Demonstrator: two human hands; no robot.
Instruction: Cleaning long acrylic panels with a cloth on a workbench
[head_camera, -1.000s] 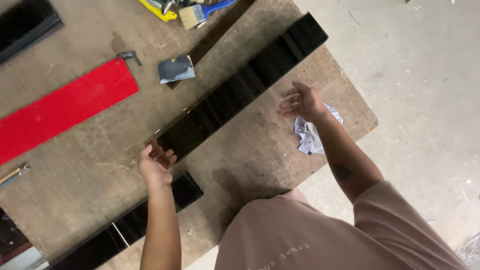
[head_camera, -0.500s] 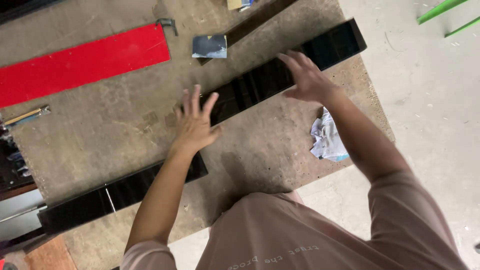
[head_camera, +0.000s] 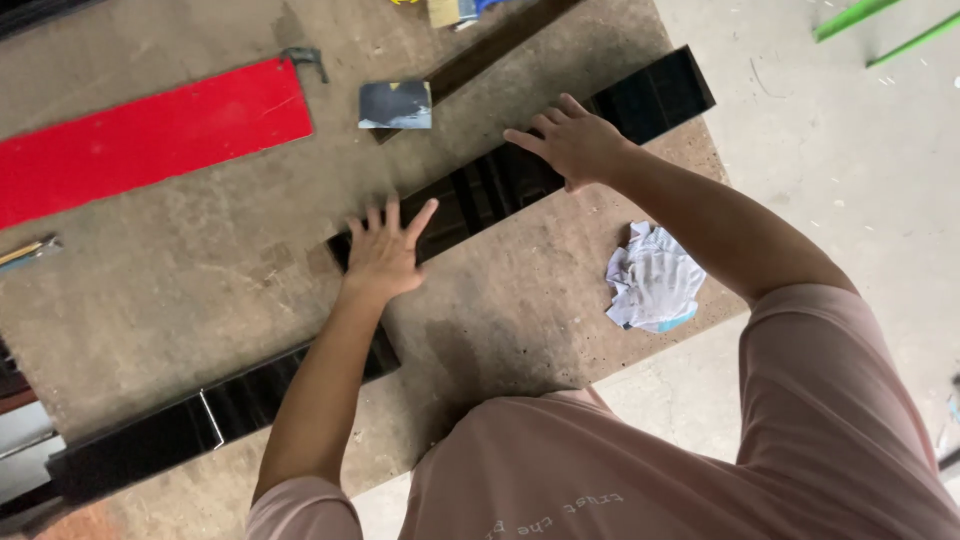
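Note:
A long glossy black panel lies slantwise across the brown worktable. My left hand rests flat on its lower left end with the fingers spread. Further up the same panel, my right hand presses down palm first, fingers apart. Neither hand grips anything. A second black panel with a small metal handle lies along the table's near edge, partly under my left forearm.
A long red panel lies at the upper left. Near it sit a small grey card and a dark strip. A crumpled white cloth lies by the table's right corner. Concrete floor extends to the right.
Both hands slid from the panel's edges onto its top and now lie flat on it. The view shifted, so the panel sits more centrally.

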